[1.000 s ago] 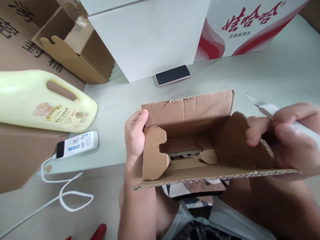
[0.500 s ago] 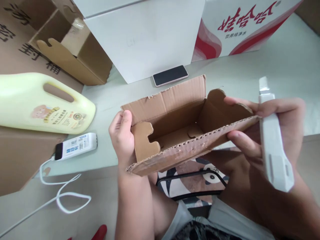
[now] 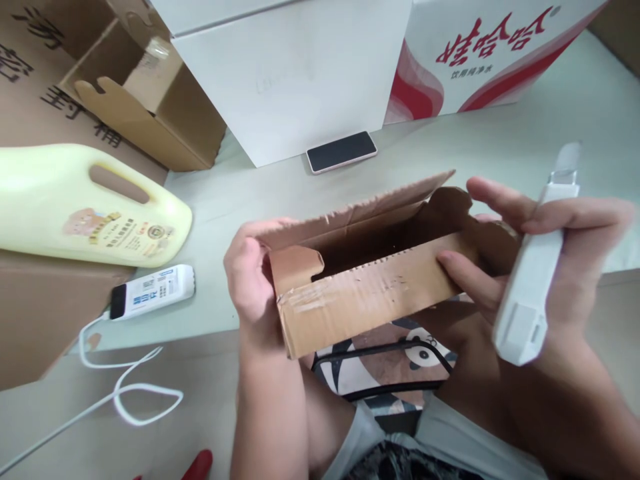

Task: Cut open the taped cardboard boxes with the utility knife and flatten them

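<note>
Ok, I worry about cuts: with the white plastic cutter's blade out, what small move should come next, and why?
Probably retract the blade: it projects from the white plastic cutter while the same right hand also touches the open brown cardboard box.

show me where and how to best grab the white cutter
Take the white cutter by the bare lower end of its handle, probably from the near side: the blade sticks out at the far end, and the right grip wraps the middle.

Matt, rough-edged cardboard box (image 3: 360, 298)
</note>
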Tool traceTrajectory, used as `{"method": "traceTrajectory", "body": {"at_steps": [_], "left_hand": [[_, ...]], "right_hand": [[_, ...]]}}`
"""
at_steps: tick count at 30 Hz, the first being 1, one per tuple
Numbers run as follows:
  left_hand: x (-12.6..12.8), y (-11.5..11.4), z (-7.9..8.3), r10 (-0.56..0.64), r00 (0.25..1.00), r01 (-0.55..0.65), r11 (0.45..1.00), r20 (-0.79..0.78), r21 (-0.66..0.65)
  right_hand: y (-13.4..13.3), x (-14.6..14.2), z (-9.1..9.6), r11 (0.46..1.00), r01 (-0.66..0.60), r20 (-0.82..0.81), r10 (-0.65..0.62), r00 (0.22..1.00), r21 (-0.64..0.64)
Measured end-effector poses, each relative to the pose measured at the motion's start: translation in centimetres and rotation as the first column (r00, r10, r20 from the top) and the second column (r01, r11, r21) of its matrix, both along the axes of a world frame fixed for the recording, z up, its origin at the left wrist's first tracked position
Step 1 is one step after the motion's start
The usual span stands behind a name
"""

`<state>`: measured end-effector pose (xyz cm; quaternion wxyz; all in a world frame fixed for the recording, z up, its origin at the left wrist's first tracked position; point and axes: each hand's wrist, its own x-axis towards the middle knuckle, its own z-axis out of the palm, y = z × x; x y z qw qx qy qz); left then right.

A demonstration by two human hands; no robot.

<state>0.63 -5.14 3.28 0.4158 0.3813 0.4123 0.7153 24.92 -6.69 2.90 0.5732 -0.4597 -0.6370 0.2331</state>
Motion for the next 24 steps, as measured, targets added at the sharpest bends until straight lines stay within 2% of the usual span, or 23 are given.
{"method": "traceTrajectory", "body": {"at_steps": [4, 9, 15, 17, 21, 24], "left_hand": [[-0.8, 0.1, 0.2, -0.092, 0.992, 0.094, 0.995, -0.092, 0.022], [-1.3, 0.1, 0.0, -0.144, 0.981, 0.153, 0.987, -0.129, 0.055], [-1.6, 0.1, -0.2, -0.174, 0.944, 0.212, 0.971, -0.279, 0.114], [-1.7, 0.1, 0.0, -0.238, 0.911, 0.297, 0.945, -0.337, 0.135], [-1.9, -0.2, 0.3, -0.424, 0.811, 0.515, 0.844, -0.404, 0.147], [-2.0, -0.5, 0.5, -0.48, 0.774, 0.567, 0.815, -0.413, 0.115]], "right_hand": [[0.0, -0.1, 0.0, 1.0, 0.006, 0.005, -0.006, 1.0, 0.002], [-0.1, -0.3, 0.3, 0.991, 0.132, 0.03, -0.133, 0.991, 0.036], [0.6, -0.3, 0.2, 0.963, 0.156, 0.033, -0.167, 0.985, 0.22], [0.6, -0.2, 0.2, 0.96, 0.16, 0.038, -0.173, 0.984, 0.232], [0.4, -0.3, 0.4, 0.969, 0.144, 0.061, -0.159, 0.985, 0.2], [0.1, -0.3, 0.8, 0.981, 0.136, 0.068, -0.146, 0.987, 0.137]]}}
